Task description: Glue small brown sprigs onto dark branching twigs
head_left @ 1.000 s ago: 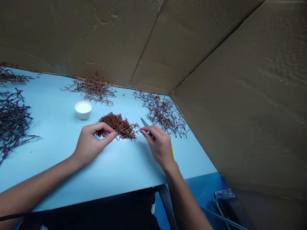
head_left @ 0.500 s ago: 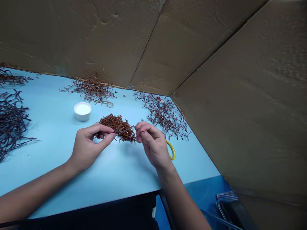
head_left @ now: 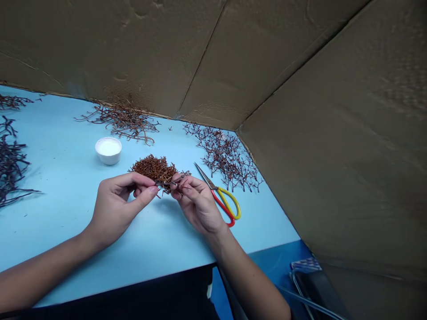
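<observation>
My left hand (head_left: 120,204) pinches one end of a thin dark twig (head_left: 164,183) between thumb and forefinger. The twig stretches across to my right hand (head_left: 198,202), whose thumb and fingers are closed around its other part. A small reddish-brown bit (head_left: 184,185) shows at the right fingertips. Just behind both hands lies a heap of short brown twig pieces (head_left: 151,166), partly covered by the fingers. Scissors (head_left: 218,190) with one red and one yellow handle rest on the table beside my right hand, blades pointing away.
A small white cup (head_left: 109,156) with white contents stands left of the heap. Long brown stems (head_left: 125,119) lie at the back, forked twigs (head_left: 227,155) at the right, and dark twigs (head_left: 10,164) at the left. Cardboard walls (head_left: 300,146) border the pale blue table (head_left: 160,253).
My right hand has moved left, closer to my left hand, uncovering the scissors. The view has shifted slightly. My left hand keeps its pinch.
</observation>
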The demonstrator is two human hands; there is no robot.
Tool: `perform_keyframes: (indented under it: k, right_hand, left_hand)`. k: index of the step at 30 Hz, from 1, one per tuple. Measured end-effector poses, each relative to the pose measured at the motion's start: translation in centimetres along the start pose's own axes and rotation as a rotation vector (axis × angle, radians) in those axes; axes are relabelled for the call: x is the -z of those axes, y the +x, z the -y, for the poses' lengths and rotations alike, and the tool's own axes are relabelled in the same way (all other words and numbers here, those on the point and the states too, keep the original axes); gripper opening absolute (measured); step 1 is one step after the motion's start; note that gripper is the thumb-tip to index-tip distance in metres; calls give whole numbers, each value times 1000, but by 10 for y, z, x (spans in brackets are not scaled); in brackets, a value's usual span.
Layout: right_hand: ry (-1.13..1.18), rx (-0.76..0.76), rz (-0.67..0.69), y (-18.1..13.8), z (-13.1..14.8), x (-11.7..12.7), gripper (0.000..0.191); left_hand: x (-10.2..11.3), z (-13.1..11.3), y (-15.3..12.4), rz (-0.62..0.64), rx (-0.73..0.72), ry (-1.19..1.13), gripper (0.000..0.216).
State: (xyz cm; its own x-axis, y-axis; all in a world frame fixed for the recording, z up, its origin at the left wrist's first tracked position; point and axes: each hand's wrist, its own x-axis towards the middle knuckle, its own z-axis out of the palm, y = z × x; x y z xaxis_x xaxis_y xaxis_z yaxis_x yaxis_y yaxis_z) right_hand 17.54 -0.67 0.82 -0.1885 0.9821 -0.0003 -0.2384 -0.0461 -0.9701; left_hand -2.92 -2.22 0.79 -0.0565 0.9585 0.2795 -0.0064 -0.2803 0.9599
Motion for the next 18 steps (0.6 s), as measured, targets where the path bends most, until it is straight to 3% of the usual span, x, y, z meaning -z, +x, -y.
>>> perform_keyframes:
  k: [12, 18]
  right_hand:
    - [-66, 40, 49, -3, 2, -4, 33]
    - [171, -29, 22, -4, 1, -4, 27]
  left_hand:
    - [-4, -3, -3, -3, -2, -44, 5]
    - [-4, -5, -4, 22, 37, -66, 5]
